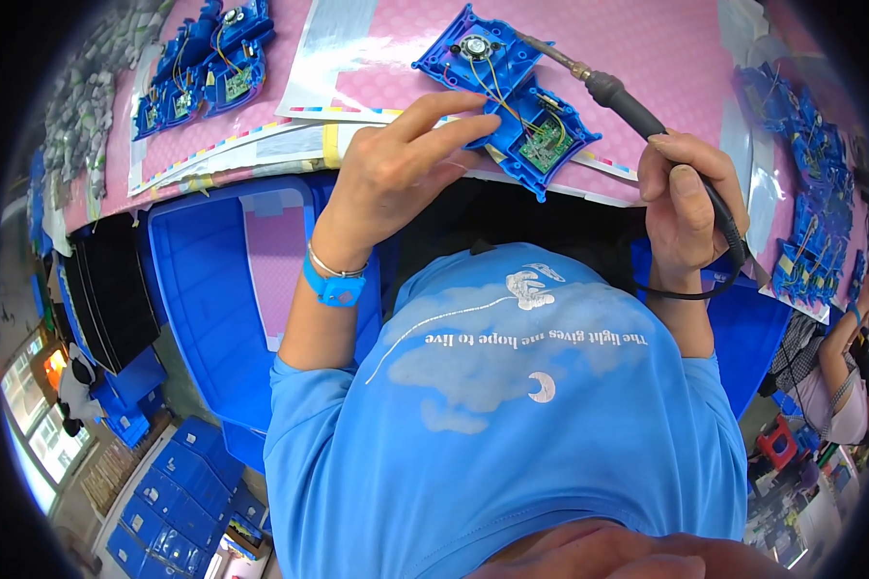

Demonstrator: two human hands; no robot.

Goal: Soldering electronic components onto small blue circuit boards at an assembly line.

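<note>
In my right hand (690, 198), closed round its dark handle, is a soldering iron (613, 95). Its metal tip points up and left, over the right edge of an opened blue plastic casing (473, 72). My left hand (396, 164) has its index and middle fingertips on the left side of the casing's near half, gripping it there; the thumb's tip is hard to make out. Inside the far half sits a round speaker (475, 46). Thin wires run from it to a green circuit board (545, 145) in the near half.
More opened blue casings (208, 72) lie at the far left of the pink work surface (386, 58), and a pile of them (811, 193) lines the right. Below the table edge stands a blue bin (203, 280). Another person's arm (840, 347) shows at the right rim.
</note>
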